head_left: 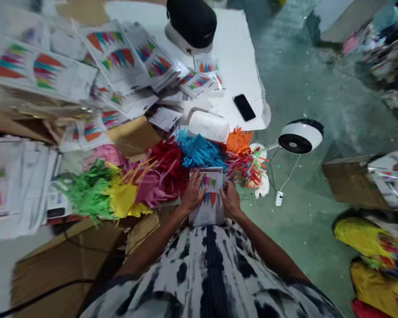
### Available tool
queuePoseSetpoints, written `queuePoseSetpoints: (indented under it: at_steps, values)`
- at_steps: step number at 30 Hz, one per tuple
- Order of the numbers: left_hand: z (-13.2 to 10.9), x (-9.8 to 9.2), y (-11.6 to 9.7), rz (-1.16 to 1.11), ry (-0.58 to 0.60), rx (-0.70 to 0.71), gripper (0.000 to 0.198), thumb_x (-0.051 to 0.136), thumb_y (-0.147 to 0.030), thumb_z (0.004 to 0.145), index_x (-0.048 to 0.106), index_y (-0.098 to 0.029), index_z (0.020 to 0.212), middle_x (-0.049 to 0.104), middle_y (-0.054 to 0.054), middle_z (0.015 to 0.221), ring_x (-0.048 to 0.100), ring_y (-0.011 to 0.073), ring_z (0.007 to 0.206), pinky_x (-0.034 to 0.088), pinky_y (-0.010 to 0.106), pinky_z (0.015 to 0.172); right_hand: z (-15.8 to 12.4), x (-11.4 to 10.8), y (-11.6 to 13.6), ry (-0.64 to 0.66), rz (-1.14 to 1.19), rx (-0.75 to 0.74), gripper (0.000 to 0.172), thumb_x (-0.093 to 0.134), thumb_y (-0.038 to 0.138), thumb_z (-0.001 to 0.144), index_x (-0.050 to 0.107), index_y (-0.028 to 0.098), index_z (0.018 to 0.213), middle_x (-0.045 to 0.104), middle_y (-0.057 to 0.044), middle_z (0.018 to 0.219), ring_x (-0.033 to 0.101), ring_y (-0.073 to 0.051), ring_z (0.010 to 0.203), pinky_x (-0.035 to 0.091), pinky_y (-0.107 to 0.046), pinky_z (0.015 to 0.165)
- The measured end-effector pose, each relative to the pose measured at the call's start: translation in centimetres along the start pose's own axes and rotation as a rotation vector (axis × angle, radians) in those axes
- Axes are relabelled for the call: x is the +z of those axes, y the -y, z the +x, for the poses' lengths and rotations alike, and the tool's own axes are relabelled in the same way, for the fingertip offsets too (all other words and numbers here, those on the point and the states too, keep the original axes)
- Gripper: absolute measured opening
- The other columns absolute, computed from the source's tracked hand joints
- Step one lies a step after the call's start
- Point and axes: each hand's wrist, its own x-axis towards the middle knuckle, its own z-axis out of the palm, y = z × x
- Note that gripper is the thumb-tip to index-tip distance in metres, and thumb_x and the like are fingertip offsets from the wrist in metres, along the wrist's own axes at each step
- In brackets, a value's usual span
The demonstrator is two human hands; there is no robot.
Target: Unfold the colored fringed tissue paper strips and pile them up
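A white printed packet [206, 215] with two coloured fringe pictures lies upright before my body, close to the table's front edge. Across its left side my left hand [193, 193] rests flat, fingers stretched out and a little apart. My right hand [231, 199] grips the packet's right edge, thumb on top and the other fingers curled, partly hidden. Just beyond the packet are piles of cut fringe: blue [202, 151], dark red [168, 162] and orange [239, 141]. Pink fringe [152, 187], yellow fringe [124, 196] and green fringe [89, 192] lie to the left.
A white tray [208, 126] stands behind the blue fringe, with a phone [244, 107] to its right. Printed packets [119, 57] are heaped at the back left, near a black case [192, 22]. A white-and-black fan [300, 136] stands right of the table; cardboard boxes [351, 181] flank the floor.
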Motion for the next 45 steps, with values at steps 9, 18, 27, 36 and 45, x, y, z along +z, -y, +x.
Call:
queuePoseSetpoints:
  at_steps: [9,18,27,36,45]
  values:
    - [-2.7,-1.9,-3.6,0.036,-0.262,-0.089,0.061,0.06,-0.034,0.099,0.045,-0.022,0.156,0.048,0.016,0.159,0.038,0.0311,0.153,0.034,0.055,0.126,0.4,-2.4,1.0,0.376,0.418,-0.036,0.043,0.066,0.062,0.081,0.061,0.021,0.073,0.056,0.002,0.069,0.05,-0.015,0.066,0.04,-0.027,0.063]
    - [3.3,-7.6,-6.5,0.268,-0.177,0.083,0.052,0.06,-0.042,0.099,0.056,-0.018,0.145,0.061,0.016,0.144,0.05,0.033,0.14,0.018,0.058,0.129,-1.1,-5.4,4.3,0.292,0.276,-0.327,0.03,0.064,0.047,0.093,0.065,0.021,0.077,0.059,-0.001,0.081,0.055,-0.016,0.075,0.046,-0.028,0.068]
    - [4.9,-8.2,-8.3,0.2,-0.035,0.047,0.017,0.062,-0.036,0.098,0.069,-0.023,0.091,0.068,0.006,0.1,0.062,0.0273,0.109,0.018,0.065,0.125,-3.3,-6.6,8.1,-0.226,-0.113,-0.507,0.037,0.052,0.022,0.097,0.061,0.021,0.133,0.064,-0.015,0.131,0.061,-0.028,0.119,0.051,-0.048,0.103]
    - [8.8,-10.8,-12.8,0.248,0.076,0.359,0.018,0.057,-0.03,0.098,0.069,-0.022,0.089,0.067,0.006,0.107,0.06,0.0255,0.109,0.017,0.064,0.126,-1.0,-9.3,15.1,-0.226,-0.485,-0.676,0.026,0.049,0.024,0.103,0.071,0.015,0.114,0.07,-0.017,0.106,0.061,-0.03,0.101,0.049,-0.042,0.092]
    - [7.0,-16.0,-9.5,-0.107,-0.803,-0.003,0.042,0.064,-0.044,0.097,0.061,-0.02,0.131,0.06,0.017,0.137,0.05,0.0311,0.138,0.036,0.051,0.121,2.6,-16.0,11.8,-0.071,0.311,-0.364,0.034,0.073,0.055,0.086,0.067,0.022,0.084,0.066,0.0,0.081,0.06,-0.017,0.072,0.049,-0.03,0.071]
